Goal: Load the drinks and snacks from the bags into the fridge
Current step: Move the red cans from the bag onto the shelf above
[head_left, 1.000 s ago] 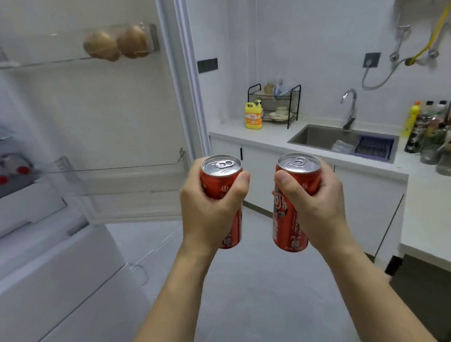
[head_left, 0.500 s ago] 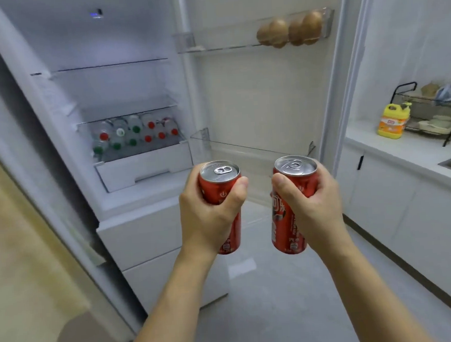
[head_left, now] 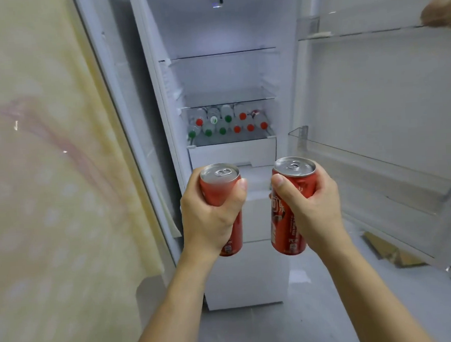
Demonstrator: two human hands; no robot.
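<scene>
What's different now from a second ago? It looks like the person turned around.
The view swung left, from the sink and counter to face the open fridge, whose bottles now sit straight ahead. Nothing was picked up or let go: the left hand still grips one red can, the right hand the other can, both upright.

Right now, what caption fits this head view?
Both hands, left and right, each hold a red aluminium drink can before the open white fridge.

A brownish rounded thing (head_left: 445, 15) in the clear door shelf at upper right is cut by the frame edge; the red cans' (head_left: 289, 219) print is blurred
</scene>
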